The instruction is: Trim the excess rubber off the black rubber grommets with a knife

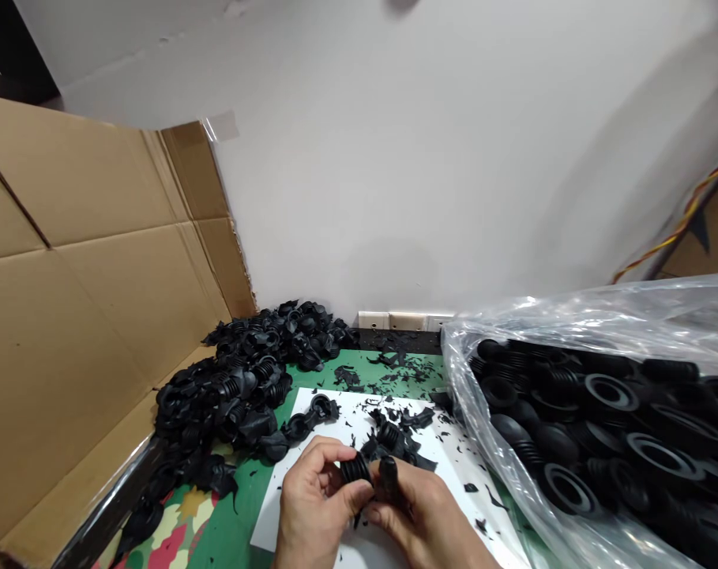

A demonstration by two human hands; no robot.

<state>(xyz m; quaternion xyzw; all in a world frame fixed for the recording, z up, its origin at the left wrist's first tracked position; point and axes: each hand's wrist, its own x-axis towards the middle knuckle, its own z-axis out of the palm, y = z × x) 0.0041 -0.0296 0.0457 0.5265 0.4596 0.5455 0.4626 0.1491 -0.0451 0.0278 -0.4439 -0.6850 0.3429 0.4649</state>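
Pinching a ribbed rubber sleeve (355, 469) between fingers of left hand (311, 506) and right hand (421, 518), just above the white sheet (453, 462). Bulging right of the sheet, plastic bag (572, 316) holding stacked sleeves (601, 395); heaping left, loose pile (240, 387).

Cropped at the wrists by the bottom edge: left hand (314, 510) and right hand (421, 518). Half hidden behind their fingers: ribbed black rubber part (355, 469). Too dark to tell apart: black shape (388, 476) at the right thumb. Cut by the right edge: plastic bag (572, 316); by the left: cardboard box (98, 276).
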